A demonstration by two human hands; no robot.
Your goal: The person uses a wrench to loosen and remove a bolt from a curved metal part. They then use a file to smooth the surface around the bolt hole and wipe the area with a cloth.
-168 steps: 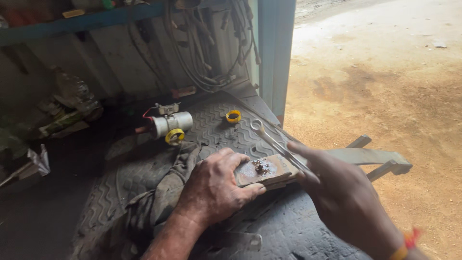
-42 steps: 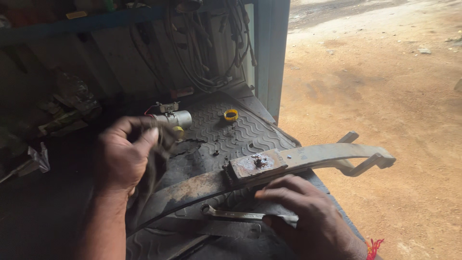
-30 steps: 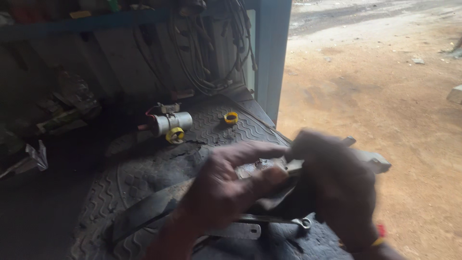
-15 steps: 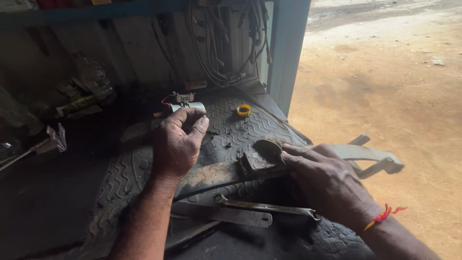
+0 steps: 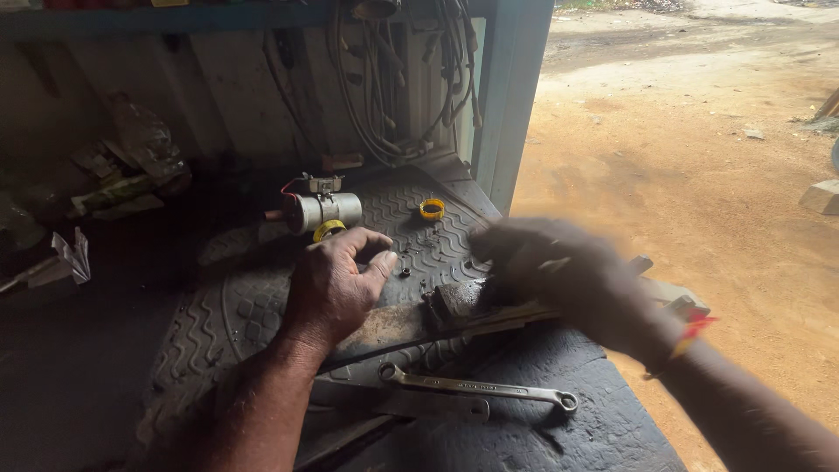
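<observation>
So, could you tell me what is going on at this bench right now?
A person works over a long rusty metal bar lying across a tyre-tread mat. The left hand rests on the bar near a small nut. The right hand, blurred in motion, is at the bar's bracket end. A ring spanner lies in front, untouched.

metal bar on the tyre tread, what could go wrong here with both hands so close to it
The right hand is motion-blurred over the rusty metal bar; a slip could scrape knuckles. Small loose parts by the left hand may roll into the tread grooves. The wrench near the edge might get knocked off.
</observation>
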